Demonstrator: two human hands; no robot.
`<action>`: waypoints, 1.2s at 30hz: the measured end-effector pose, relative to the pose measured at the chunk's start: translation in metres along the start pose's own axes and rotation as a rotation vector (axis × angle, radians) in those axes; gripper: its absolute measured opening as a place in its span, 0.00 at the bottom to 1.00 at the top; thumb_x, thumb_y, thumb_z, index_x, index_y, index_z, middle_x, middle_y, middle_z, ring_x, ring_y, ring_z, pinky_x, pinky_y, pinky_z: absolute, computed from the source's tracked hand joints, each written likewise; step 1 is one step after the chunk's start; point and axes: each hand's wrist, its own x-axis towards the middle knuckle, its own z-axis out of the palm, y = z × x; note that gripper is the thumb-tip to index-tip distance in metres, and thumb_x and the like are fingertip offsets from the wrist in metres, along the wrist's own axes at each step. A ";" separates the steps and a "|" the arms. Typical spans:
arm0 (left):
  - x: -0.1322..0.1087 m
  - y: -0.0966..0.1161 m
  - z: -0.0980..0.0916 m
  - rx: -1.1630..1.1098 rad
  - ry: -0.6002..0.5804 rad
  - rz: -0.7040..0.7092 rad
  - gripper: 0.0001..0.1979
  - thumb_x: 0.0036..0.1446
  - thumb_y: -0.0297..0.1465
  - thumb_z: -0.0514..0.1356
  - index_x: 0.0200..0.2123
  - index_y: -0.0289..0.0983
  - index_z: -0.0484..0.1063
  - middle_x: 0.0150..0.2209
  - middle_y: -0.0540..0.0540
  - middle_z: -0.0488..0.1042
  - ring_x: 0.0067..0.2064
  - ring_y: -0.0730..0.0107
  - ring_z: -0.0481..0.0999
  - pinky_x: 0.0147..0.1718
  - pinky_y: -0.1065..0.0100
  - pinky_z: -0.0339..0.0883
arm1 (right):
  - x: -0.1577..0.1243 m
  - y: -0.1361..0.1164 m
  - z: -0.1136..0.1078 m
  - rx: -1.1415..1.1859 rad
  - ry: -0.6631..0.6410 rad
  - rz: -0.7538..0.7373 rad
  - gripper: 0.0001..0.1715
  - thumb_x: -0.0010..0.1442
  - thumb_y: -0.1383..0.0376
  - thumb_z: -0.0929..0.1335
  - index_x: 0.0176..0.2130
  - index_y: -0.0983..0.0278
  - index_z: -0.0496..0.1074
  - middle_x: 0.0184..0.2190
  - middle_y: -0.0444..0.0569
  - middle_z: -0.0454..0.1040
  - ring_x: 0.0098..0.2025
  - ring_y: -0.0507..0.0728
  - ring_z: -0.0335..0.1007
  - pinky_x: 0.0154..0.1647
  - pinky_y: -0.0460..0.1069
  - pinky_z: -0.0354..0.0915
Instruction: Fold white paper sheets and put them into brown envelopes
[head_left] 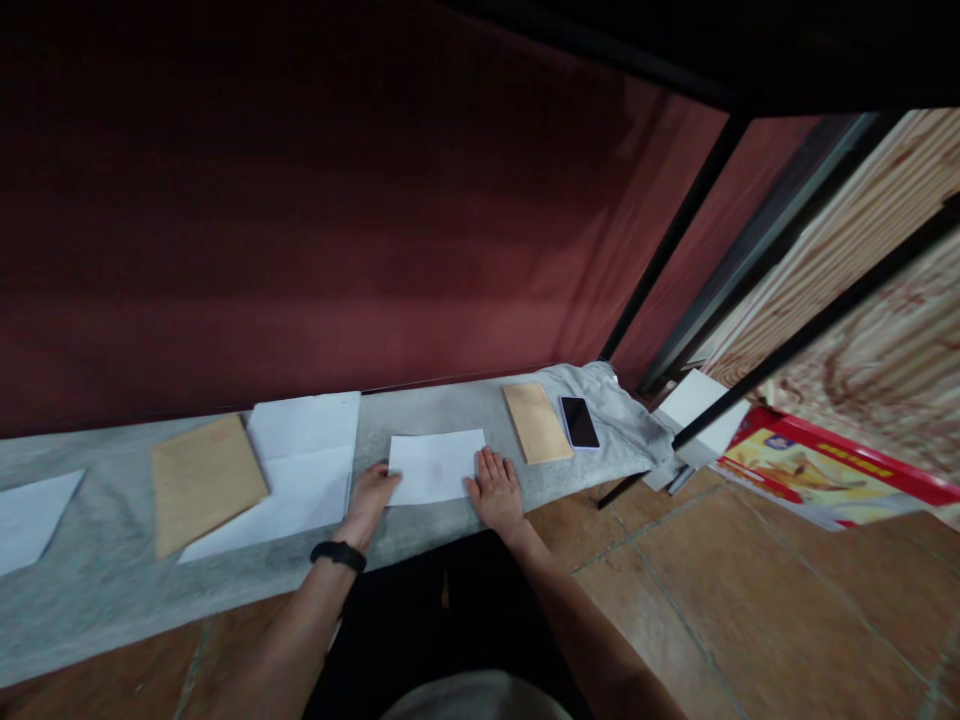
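Note:
A white sheet of paper [437,466], apparently folded, lies flat on the grey cloth in front of me. My left hand [367,500], with a black band at the wrist, is at the sheet's left edge. Its thumb rests on the paper and its fingers curl in at the edge, closed on it. At the opposite edge my right hand [498,492] lies flat, palm down, fingers stretched out and touching the paper. A brown envelope [538,423] is just beyond my right hand, with a dark-screened phone [580,422] to its right.
Left along the cloth-covered bench [112,590] are larger white sheets [311,470], a brown envelope [202,480] partly over them, and another white sheet [34,520]. A red wall [300,250] stands behind. Black metal posts [675,240], a white box [697,410] and a red-yellow carton [825,470] are at right.

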 end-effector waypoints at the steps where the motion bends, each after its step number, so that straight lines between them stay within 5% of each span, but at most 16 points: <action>1: -0.002 0.000 -0.003 -0.062 -0.011 -0.057 0.09 0.42 0.34 0.63 0.28 0.36 0.74 0.21 0.51 0.74 0.25 0.64 0.75 0.24 0.67 0.67 | 0.000 0.000 -0.001 0.013 -0.002 0.004 0.31 0.72 0.57 0.62 0.67 0.69 0.64 0.67 0.59 0.65 0.68 0.65 0.61 0.71 0.62 0.52; 7: -0.027 0.001 -0.011 -0.387 0.021 -0.342 0.08 0.41 0.27 0.64 0.28 0.37 0.70 0.20 0.54 0.72 0.21 0.71 0.71 0.20 0.71 0.63 | -0.009 -0.018 -0.009 0.222 -0.005 -0.049 0.33 0.66 0.69 0.63 0.69 0.69 0.61 0.69 0.58 0.61 0.71 0.63 0.57 0.71 0.61 0.55; 12: -0.065 0.006 0.012 -0.668 0.004 -0.436 0.11 0.45 0.20 0.65 0.32 0.37 0.69 0.26 0.51 0.77 0.26 0.71 0.78 0.28 0.70 0.73 | -0.015 -0.045 -0.009 0.389 -0.055 -0.200 0.43 0.60 0.74 0.65 0.71 0.66 0.57 0.71 0.55 0.59 0.73 0.62 0.52 0.73 0.64 0.52; 17: -0.091 0.012 0.025 -0.820 -0.076 -0.470 0.12 0.49 0.17 0.64 0.35 0.36 0.72 0.31 0.48 0.81 0.31 0.68 0.82 0.36 0.64 0.79 | -0.009 -0.044 -0.006 0.429 -0.126 -0.238 0.38 0.58 0.78 0.65 0.65 0.62 0.67 0.67 0.52 0.67 0.70 0.60 0.58 0.72 0.62 0.54; 22: -0.114 0.010 0.006 -0.691 -0.411 -0.513 0.09 0.55 0.33 0.68 0.33 0.35 0.74 0.32 0.40 0.82 0.34 0.63 0.83 0.35 0.65 0.77 | -0.009 -0.026 -0.005 0.493 -0.168 -0.263 0.34 0.58 0.80 0.64 0.59 0.59 0.74 0.62 0.49 0.73 0.65 0.57 0.66 0.71 0.60 0.57; 24: -0.119 0.011 -0.003 -0.553 -0.504 -0.355 0.16 0.56 0.44 0.67 0.34 0.35 0.75 0.32 0.41 0.82 0.31 0.64 0.82 0.31 0.68 0.75 | -0.009 -0.021 -0.005 0.528 -0.177 -0.274 0.35 0.57 0.81 0.62 0.58 0.58 0.75 0.61 0.48 0.74 0.64 0.55 0.67 0.71 0.59 0.58; 26: -0.114 0.014 -0.008 -0.399 -0.456 -0.097 0.22 0.58 0.51 0.62 0.34 0.37 0.76 0.30 0.44 0.81 0.30 0.66 0.80 0.30 0.68 0.73 | -0.010 -0.018 -0.005 0.546 -0.179 -0.278 0.35 0.57 0.82 0.62 0.57 0.58 0.76 0.60 0.48 0.75 0.64 0.55 0.68 0.71 0.58 0.58; 28: -0.097 0.018 -0.010 -0.210 -0.353 0.175 0.24 0.62 0.53 0.56 0.37 0.38 0.77 0.34 0.43 0.82 0.37 0.63 0.82 0.37 0.64 0.75 | -0.011 -0.017 -0.005 0.550 -0.174 -0.279 0.34 0.58 0.81 0.62 0.56 0.58 0.76 0.60 0.49 0.74 0.64 0.55 0.67 0.71 0.59 0.58; 30: -0.071 0.019 -0.005 0.021 -0.310 0.430 0.23 0.65 0.49 0.53 0.48 0.40 0.78 0.51 0.42 0.81 0.55 0.60 0.78 0.55 0.60 0.71 | -0.012 -0.018 -0.004 0.543 -0.166 -0.278 0.34 0.57 0.80 0.63 0.57 0.58 0.76 0.61 0.49 0.74 0.64 0.56 0.67 0.71 0.60 0.58; 32: -0.044 0.016 0.005 0.274 -0.397 0.608 0.26 0.68 0.46 0.50 0.59 0.40 0.73 0.64 0.42 0.71 0.66 0.60 0.68 0.64 0.57 0.62 | -0.012 -0.018 -0.004 0.533 -0.163 -0.282 0.34 0.56 0.80 0.63 0.57 0.58 0.76 0.61 0.49 0.74 0.64 0.56 0.67 0.71 0.60 0.58; 36: -0.004 0.002 0.035 0.664 -0.568 0.786 0.27 0.72 0.43 0.43 0.67 0.41 0.64 0.71 0.44 0.61 0.73 0.63 0.56 0.71 0.53 0.48 | -0.014 -0.019 -0.003 0.511 -0.155 -0.287 0.35 0.54 0.79 0.64 0.57 0.58 0.77 0.59 0.51 0.75 0.64 0.57 0.68 0.71 0.61 0.58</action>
